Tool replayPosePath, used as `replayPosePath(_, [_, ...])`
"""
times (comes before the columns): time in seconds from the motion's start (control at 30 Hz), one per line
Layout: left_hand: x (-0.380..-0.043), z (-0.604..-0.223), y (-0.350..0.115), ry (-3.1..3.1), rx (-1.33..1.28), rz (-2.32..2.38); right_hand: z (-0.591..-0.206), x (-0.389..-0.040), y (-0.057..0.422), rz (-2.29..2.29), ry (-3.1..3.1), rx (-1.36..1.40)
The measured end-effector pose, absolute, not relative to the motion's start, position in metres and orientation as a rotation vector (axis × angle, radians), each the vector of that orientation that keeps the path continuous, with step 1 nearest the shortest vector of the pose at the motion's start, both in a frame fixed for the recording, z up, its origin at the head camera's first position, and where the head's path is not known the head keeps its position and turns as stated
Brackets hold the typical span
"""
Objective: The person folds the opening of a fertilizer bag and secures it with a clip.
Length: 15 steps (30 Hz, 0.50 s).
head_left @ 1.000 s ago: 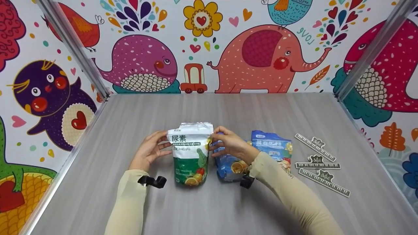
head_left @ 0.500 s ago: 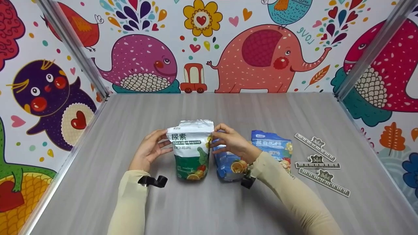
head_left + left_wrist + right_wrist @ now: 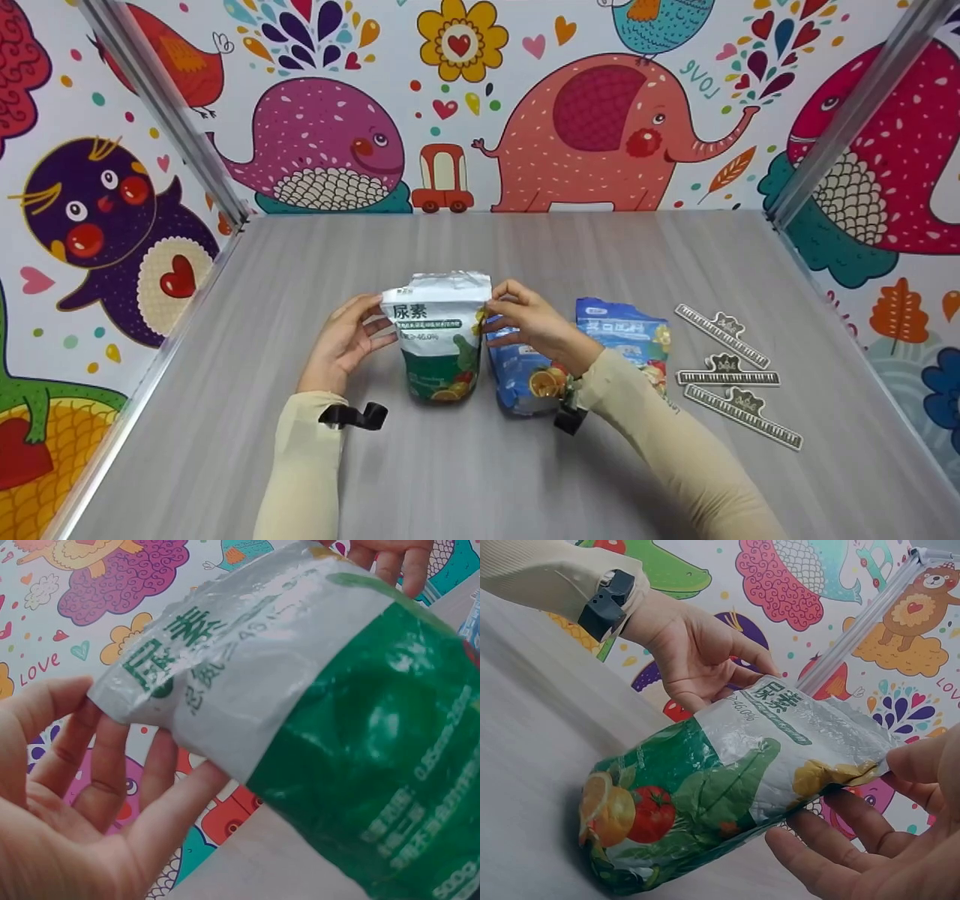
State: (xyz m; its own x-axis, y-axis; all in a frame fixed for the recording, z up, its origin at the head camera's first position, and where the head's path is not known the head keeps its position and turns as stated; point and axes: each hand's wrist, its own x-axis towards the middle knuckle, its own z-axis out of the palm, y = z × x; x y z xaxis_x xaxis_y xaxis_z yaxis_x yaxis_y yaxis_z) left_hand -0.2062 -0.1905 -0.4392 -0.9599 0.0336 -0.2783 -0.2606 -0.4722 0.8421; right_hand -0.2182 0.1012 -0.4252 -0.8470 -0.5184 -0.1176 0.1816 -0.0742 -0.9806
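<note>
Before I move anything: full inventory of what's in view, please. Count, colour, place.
Table: 1, grey, under everything
Held bag: 1, green and white, between the hands
Blue bags: 2, blue, right of the held bag, partly hidden
Clips: 3, black and white, right of the blue bags
Walls: 3, white with cartoon prints, back and sides
Metal posts: 2, silver, back corners
Wrist cameras: 2, black, one per wrist
Sleeves: 2, cream, on the forearms
Left hand: 1, bare, pinching the bag's left edge
Right hand: 1, bare, pinching its right edge
</note>
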Motion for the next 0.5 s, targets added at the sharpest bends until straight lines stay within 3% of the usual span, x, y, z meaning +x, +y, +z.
replayPosePath(0.5, [-0.2027, -0.4430, -0.1873, 1.481, -0.302, 2.623, -0.4256, -0.2132, 0.1007, -2.036, 1.699, -0.437])
